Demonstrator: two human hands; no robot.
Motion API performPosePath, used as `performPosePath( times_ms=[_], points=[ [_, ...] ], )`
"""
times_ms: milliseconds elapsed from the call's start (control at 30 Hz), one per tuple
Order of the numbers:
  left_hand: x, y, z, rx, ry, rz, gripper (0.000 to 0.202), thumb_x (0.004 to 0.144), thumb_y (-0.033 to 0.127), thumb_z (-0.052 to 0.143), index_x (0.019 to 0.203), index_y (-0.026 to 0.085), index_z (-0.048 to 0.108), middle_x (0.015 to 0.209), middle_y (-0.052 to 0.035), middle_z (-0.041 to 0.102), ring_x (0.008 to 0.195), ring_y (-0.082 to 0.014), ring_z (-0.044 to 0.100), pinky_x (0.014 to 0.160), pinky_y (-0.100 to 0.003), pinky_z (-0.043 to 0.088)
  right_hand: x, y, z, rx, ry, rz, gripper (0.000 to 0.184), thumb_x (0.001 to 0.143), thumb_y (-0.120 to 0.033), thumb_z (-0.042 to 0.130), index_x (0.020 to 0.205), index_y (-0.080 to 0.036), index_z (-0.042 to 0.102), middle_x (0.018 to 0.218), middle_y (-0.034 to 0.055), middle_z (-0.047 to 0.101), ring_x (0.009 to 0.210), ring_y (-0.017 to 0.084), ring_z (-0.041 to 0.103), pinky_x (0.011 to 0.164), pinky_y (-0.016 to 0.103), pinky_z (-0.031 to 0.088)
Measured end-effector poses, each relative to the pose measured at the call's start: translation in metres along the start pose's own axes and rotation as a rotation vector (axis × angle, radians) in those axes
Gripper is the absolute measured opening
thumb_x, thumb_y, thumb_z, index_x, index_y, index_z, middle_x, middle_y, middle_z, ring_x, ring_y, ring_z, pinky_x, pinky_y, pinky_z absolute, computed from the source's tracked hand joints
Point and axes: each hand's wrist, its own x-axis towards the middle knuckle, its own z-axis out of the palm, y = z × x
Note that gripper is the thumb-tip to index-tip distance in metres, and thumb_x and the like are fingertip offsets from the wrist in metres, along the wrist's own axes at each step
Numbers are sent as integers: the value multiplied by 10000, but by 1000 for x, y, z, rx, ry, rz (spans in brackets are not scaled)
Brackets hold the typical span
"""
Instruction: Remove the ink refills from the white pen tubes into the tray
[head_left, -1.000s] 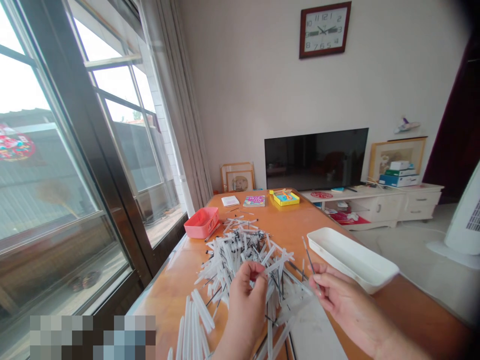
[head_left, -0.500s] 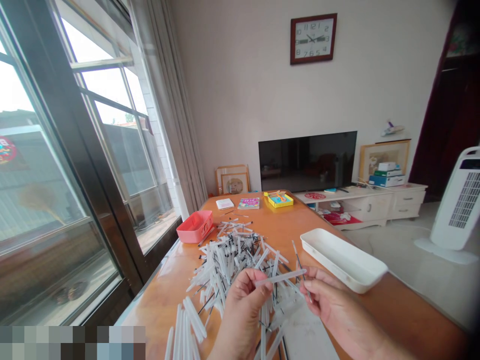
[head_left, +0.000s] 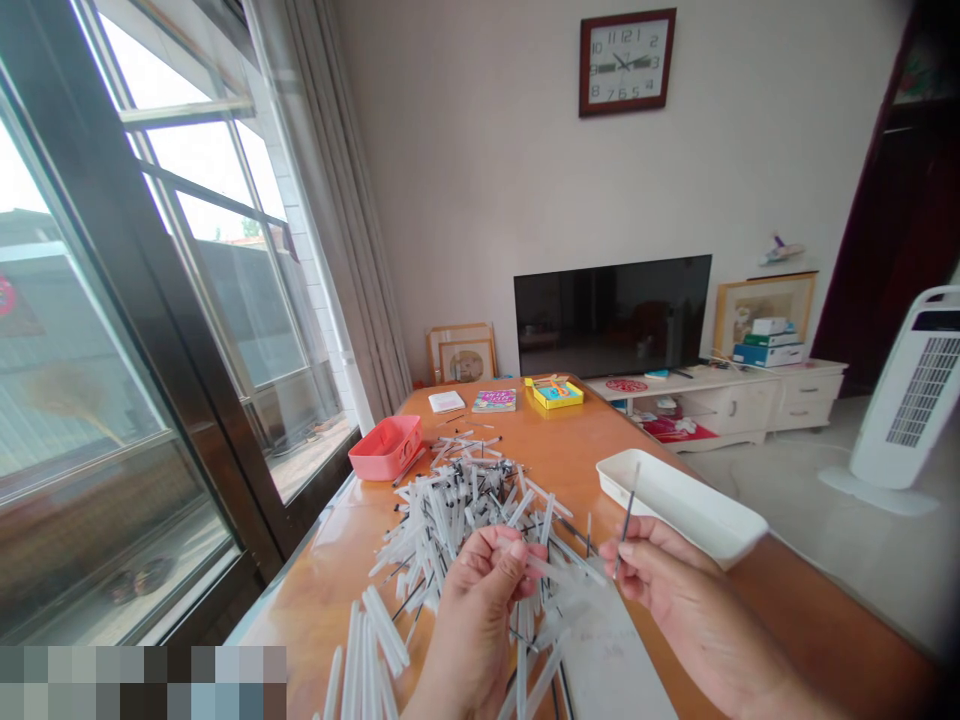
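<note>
A big heap of translucent white pen tubes and thin black refills (head_left: 457,505) covers the middle of the orange table (head_left: 577,450). My left hand (head_left: 480,590) is closed in a pinch on one white pen tube (head_left: 559,572), held just above the near side of the heap. To its right, my right hand (head_left: 660,580) pinches a thin black refill (head_left: 626,515) that points up and away. The two hands are a short gap apart.
A long white tray (head_left: 679,500) lies on the table by my right hand. A pink tray (head_left: 386,447) sits at the window side. Books and a yellow box (head_left: 555,392) lie at the far end. A white tower fan (head_left: 904,400) stands on the floor at right.
The white tube that spanned both hands is now only in my left hand. My right hand has turned the black refill more upright. The camera view shifted slightly right.
</note>
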Motion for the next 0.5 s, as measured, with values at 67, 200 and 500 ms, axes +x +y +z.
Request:
performPosePath(
  times_ms=[67, 200, 500],
  points=[
    [-3, 0, 4, 11, -14, 16, 282, 831, 347, 764, 993, 180, 605, 794, -26, 668, 711, -113, 554, 697, -227, 393, -3, -5, 0, 10, -9, -20, 106, 884, -334, 638, 874, -229, 625, 878, 34, 715, 840, 187, 575, 741, 309, 438],
    [-8, -8, 13, 47, -92, 11, 292, 773, 362, 818, 837, 166, 611, 684, 7, 607, 648, -97, 510, 677, -225, 364, -12, -15, 6, 5, -40, -93, 159, 889, -378, 655, 847, -226, 634, 885, 37, 703, 807, 183, 555, 723, 308, 448],
    [-11, -20, 10, 688, -249, 275, 283, 857, 460, 703, 903, 195, 789, 770, -41, 544, 735, -164, 504, 700, -278, 366, -22, -17, 7, -95, -30, -203, 204, 892, -432, 672, 961, -249, 613, 1028, 55, 715, 917, 218, 623, 844, 344, 498]
  ],
)
